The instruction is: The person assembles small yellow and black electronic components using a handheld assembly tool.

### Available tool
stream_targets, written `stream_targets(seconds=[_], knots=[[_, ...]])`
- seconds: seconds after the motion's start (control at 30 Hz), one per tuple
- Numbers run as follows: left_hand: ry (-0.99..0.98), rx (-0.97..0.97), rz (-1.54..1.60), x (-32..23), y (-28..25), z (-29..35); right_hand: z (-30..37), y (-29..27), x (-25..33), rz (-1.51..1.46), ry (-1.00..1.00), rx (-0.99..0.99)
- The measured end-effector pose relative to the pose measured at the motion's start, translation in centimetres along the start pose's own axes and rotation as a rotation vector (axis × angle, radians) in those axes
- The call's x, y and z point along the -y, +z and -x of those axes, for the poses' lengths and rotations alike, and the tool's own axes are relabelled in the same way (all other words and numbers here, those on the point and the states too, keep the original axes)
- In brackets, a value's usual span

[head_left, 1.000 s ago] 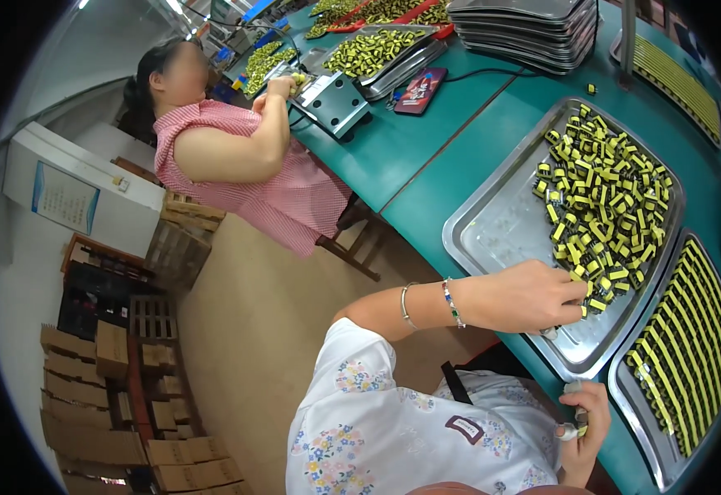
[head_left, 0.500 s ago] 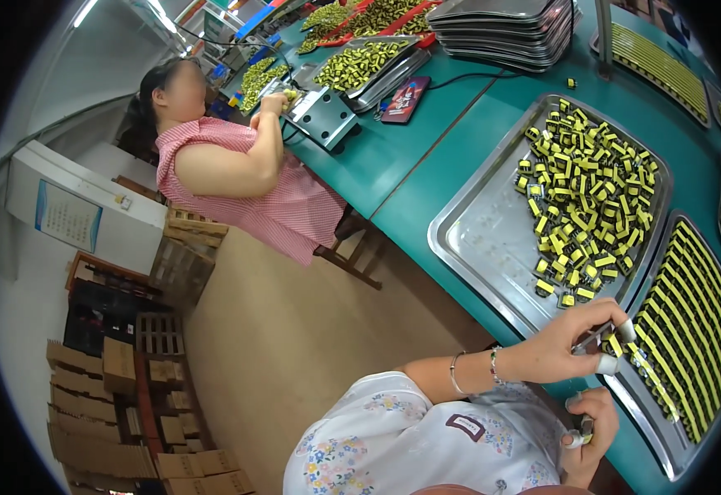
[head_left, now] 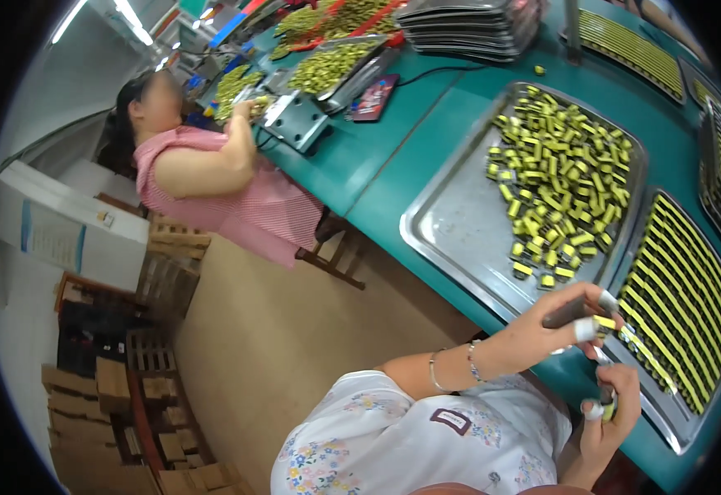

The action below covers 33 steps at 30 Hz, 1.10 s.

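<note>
My left hand [head_left: 534, 334], with white wraps on its fingertips, is closed on a small yellow-taped transformer [head_left: 604, 322] at the near corner of the trays. A dark grey flat piece [head_left: 564, 313] also lies within its fingers; its kind is unclear. Just below, my right hand [head_left: 612, 417] is pinched, its thumb and finger wrapped in white too. Something small and dark shows between them, too small to name. Beyond my left hand, a metal tray [head_left: 451, 223] carries a heap of loose yellow-and-black transformers [head_left: 562, 177]. To the right, transformers stand in neat rows [head_left: 682, 289] on another tray [head_left: 672, 437].
A person in a pink checked top [head_left: 212, 181] works at the green table [head_left: 393, 177], beside a metal fixture [head_left: 296, 122]. Stacked trays [head_left: 468, 29] stand at the back, near a metal post [head_left: 572, 33]. More filled trays [head_left: 633, 54] lie far right. Cardboard boxes [head_left: 113, 384] line the left.
The view has shifted, so the table and trays sit further left and slightly higher. My right hand has come up closer to my left. The left still grips the transformer.
</note>
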State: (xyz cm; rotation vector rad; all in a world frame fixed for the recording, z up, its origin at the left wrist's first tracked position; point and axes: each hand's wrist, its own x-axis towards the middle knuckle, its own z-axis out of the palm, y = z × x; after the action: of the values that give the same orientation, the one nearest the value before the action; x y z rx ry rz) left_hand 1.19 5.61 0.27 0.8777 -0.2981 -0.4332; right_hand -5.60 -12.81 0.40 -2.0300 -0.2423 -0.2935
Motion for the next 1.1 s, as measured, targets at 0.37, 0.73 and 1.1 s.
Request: stream_targets(seconds=[0.37, 0.73, 1.1], knots=[[0.008, -0.314, -0.041, -0.5, -1.4, 1.6, -3.6, 0.7, 0.3, 0.186, -0.154, 0.054], [0.106, -0.327, -0.229, 0.3, 0.1, 1.7, -3.3, 0.2, -0.1, 0.236, -0.156, 0.034], [0.213, -0.347, -0.4, 0.2, 0.1, 2.1, -3.2, 0.5, -0.2, 0.344, -0.205, 0.072]])
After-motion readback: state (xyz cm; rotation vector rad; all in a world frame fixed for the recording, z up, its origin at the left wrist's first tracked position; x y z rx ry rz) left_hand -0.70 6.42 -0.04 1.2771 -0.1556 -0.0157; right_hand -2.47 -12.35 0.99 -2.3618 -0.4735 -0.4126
